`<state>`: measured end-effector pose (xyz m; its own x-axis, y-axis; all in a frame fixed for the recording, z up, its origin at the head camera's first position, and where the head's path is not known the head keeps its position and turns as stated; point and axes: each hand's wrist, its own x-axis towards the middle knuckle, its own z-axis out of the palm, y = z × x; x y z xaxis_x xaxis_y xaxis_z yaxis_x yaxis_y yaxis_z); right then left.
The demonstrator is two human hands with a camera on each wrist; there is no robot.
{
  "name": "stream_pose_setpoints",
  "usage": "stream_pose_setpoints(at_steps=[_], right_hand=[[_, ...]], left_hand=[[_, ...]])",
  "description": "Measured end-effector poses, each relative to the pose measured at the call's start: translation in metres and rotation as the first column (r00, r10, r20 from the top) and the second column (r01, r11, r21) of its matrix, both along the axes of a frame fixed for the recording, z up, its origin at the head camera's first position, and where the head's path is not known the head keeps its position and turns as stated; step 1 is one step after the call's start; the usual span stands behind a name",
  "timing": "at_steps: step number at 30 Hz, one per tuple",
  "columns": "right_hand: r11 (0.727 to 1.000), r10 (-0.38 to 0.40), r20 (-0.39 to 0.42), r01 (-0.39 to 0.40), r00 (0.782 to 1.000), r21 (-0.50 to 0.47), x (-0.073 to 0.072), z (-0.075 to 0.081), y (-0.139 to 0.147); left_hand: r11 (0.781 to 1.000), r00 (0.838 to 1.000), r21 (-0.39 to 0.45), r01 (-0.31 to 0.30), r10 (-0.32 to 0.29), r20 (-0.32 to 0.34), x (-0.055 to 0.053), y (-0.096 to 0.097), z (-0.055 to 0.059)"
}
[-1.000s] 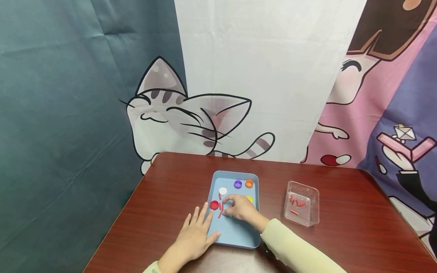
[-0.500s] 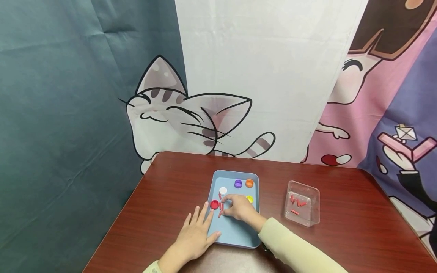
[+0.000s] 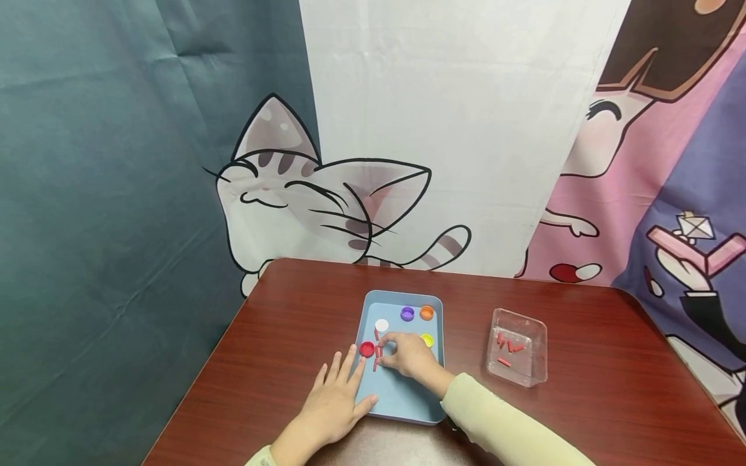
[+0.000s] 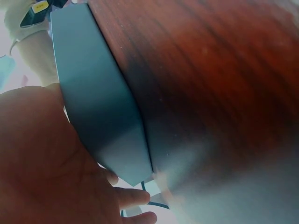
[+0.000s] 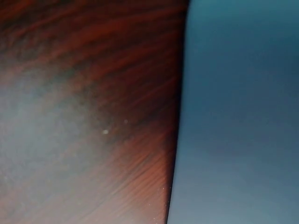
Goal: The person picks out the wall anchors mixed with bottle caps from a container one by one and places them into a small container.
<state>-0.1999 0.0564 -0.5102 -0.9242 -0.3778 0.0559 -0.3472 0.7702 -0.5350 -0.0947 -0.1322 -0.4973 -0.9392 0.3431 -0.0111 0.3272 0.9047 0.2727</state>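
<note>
Head view: right hand [image 3: 410,355] at red sticks [image 3: 377,351], toward tray [image 3: 402,395] left edge!
Left fingers [image 3: 334,370] splayed; right fingertips [image 3: 384,338] apart, grip unclear; a nudge could scatter sticks.

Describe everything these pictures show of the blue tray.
The blue tray is a shallow rectangle with rounded corners and low walls, smooth and plastic-looking. It lies flat on the reddish-brown table, a short side toward the person. It holds small round pieces in white, red, purple, orange and yellow, plus several red sticks. The left hand, fingers spread, lies along its left edge, seemingly touching; the right hand reaches in over its right wall.
</note>
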Motion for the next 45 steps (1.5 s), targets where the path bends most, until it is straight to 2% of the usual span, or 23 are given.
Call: stream_pose_setpoints(at_steps=[8,14,22,29,36,45], right_hand=[[1.000,-0.020,0.006,0.020,1.000,-0.020,0.000,-0.002,0.001],[1.000,-0.026,0.008,0.026,1.000,-0.007,0.001,-0.001,0.004],[0.998,0.004,-0.025,-0.005,1.000,-0.062,0.002,0.012,0.015],[0.994,0.013,-0.059,-0.019,0.998,-0.106,0.009,0.022,0.026],[0.982,-0.038,-0.056,0.027,0.998,-0.185,0.019,0.031,0.039],[0.965,-0.105,0.001,0.102,0.995,-0.241,0.024,0.039,0.063]], left_hand=[[1.000,1.000,0.002,0.004,-0.004,-0.017,0.000,0.000,0.001],[1.000,0.999,0.023,0.009,-0.008,-0.046,-0.001,-0.001,-0.006],[1.000,0.999,0.011,0.005,-0.005,-0.053,0.000,-0.001,-0.009],[1.000,1.000,-0.003,-0.004,0.004,-0.014,0.000,0.000,-0.001],[1.000,1.000,-0.011,-0.013,0.012,-0.006,0.000,-0.001,-0.004],[1.000,1.000,-0.010,-0.010,0.010,-0.015,-0.002,0.000,-0.005]])
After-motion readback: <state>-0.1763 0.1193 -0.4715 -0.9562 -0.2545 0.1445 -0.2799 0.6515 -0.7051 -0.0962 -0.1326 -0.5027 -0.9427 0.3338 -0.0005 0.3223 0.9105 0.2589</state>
